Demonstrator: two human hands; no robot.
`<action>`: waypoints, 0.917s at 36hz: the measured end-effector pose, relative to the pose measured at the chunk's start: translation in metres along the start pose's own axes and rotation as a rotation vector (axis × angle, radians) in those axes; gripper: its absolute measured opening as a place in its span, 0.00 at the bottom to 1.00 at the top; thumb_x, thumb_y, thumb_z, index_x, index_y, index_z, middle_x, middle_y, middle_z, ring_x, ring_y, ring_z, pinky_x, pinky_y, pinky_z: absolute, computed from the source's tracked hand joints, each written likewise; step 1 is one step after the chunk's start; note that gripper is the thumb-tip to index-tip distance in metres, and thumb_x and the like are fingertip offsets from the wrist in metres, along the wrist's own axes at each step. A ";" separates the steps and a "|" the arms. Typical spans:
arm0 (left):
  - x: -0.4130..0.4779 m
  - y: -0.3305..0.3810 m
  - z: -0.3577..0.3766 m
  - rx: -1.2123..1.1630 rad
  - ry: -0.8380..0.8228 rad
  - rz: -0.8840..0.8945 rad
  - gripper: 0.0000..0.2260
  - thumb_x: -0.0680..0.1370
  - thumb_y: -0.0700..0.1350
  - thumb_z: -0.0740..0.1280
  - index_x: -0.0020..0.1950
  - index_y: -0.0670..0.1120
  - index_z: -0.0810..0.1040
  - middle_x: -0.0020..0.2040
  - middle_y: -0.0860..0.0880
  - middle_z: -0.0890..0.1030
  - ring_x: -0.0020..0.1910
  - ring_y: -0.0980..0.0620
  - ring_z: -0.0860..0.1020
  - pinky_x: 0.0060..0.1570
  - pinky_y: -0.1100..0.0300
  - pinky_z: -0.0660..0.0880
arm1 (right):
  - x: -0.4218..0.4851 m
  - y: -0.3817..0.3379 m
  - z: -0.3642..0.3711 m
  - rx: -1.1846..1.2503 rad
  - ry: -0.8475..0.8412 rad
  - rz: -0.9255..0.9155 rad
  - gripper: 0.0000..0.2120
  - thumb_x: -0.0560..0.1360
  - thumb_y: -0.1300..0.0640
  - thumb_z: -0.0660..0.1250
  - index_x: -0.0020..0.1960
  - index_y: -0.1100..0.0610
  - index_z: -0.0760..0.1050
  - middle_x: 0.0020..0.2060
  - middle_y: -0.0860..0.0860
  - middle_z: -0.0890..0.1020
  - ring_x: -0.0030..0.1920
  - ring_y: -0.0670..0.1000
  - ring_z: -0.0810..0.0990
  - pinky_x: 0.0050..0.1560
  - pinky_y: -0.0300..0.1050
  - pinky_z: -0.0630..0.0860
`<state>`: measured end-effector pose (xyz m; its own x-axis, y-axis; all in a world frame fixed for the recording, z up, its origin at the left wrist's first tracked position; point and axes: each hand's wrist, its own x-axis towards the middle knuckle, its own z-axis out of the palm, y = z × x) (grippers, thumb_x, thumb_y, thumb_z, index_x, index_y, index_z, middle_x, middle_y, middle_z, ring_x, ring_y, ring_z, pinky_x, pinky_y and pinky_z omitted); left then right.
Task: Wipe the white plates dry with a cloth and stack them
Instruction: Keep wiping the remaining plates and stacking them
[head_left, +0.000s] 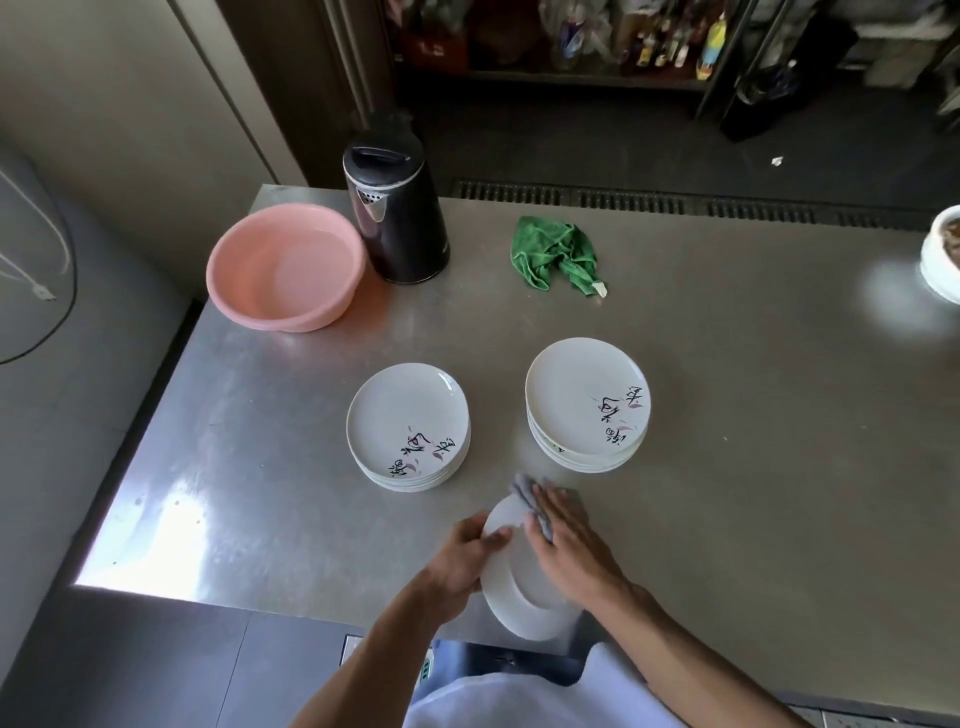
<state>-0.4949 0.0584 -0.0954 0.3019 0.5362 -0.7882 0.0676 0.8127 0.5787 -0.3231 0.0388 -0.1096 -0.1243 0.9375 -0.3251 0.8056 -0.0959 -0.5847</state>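
Steel table (727, 364) in what looks like a back kitchen, with shelves of bottles (675, 41) in the dark behind it. At the far left sit a pink basin (291, 319) and a black kettle (400, 218), just beside each other. A green cloth (553, 252) lies crumpled further right, and a bowl (940, 260) pokes in at the right edge.

Now the bit that matters. The plate (519, 603) being worked on is at the near edge of the table, right in front of the person, and I think the underside is facing up since a foot ring shows. The left hand (462, 561) grips its left rim, thumb curled over onto the face. The right hand (563, 530) is flat, fingers straight, pressing a grey cloth (524, 491) onto the far part of the plate.

Both piles sit straight ahead of the hands, well short of the basin. The left stack (408, 428) is ahead and to the left, closer to the gripping hand. The right stack (587, 402) is ahead and to the right, just past the grey cloth. Honestly I can't tell which pile is the dried one. My guess is that once wiping's done, the left hand carries the plate forward onto one of them. It's round, so no lining up is needed, just centre it.
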 end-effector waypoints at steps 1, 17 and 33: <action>-0.001 0.000 0.001 -0.003 0.005 0.006 0.11 0.81 0.43 0.68 0.63 0.44 0.80 0.52 0.45 0.85 0.49 0.47 0.82 0.48 0.53 0.77 | -0.002 -0.003 0.001 0.001 -0.010 -0.069 0.24 0.85 0.48 0.51 0.81 0.48 0.53 0.79 0.44 0.53 0.79 0.42 0.46 0.75 0.35 0.36; 0.000 -0.012 -0.003 -0.099 -0.023 0.060 0.15 0.77 0.38 0.72 0.63 0.39 0.79 0.57 0.34 0.84 0.51 0.38 0.83 0.55 0.43 0.79 | -0.007 -0.019 0.000 0.187 0.041 0.024 0.23 0.85 0.52 0.55 0.79 0.53 0.59 0.78 0.46 0.59 0.79 0.46 0.54 0.79 0.43 0.48; -0.007 -0.012 -0.003 -0.096 -0.033 0.056 0.12 0.79 0.33 0.68 0.63 0.35 0.78 0.54 0.37 0.84 0.50 0.44 0.83 0.48 0.52 0.82 | -0.014 -0.019 0.017 -0.047 -0.069 -0.292 0.28 0.83 0.40 0.47 0.79 0.50 0.58 0.79 0.43 0.55 0.80 0.46 0.47 0.79 0.43 0.43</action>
<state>-0.5006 0.0451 -0.0973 0.3335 0.5750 -0.7471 -0.0410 0.8006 0.5978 -0.3463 0.0213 -0.1071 -0.3921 0.8981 -0.1990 0.7557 0.1911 -0.6264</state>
